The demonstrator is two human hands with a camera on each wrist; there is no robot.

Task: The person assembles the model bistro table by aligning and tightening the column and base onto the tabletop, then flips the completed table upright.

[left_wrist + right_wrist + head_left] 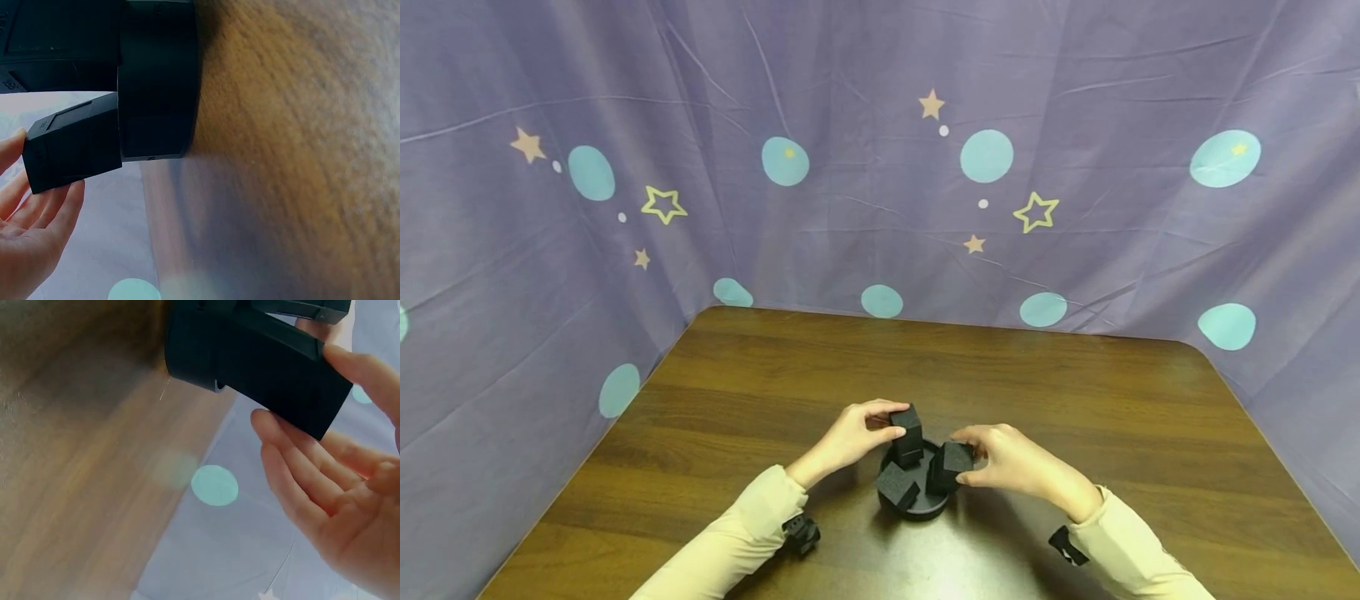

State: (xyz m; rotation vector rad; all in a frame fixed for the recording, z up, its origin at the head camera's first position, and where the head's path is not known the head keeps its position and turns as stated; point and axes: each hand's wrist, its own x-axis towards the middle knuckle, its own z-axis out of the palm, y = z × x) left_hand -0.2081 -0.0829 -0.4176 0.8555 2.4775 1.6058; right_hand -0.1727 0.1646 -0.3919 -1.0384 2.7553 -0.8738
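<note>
A shallow round black bowl (923,514) sits on the table with three black rectangular blocks standing in it, their upper ends above its rim. My left hand (856,435) pinches the back block (907,435) between thumb and fingers near its top. On the right, my right hand (1017,463) holds the right block (953,464) by its upper end, thumb on one side and fingers on the other. The front-left block (897,483) tilts outward, with no hand on it. In the left wrist view, the held block (74,147) slants out of the bowl (157,81).
The bowl stands on a brown wood-grain table (790,367). A purple curtain (865,233) with stars and teal spots hangs behind the table and along its sides. Black devices are strapped at the left cuff (760,508) and right cuff (1116,533).
</note>
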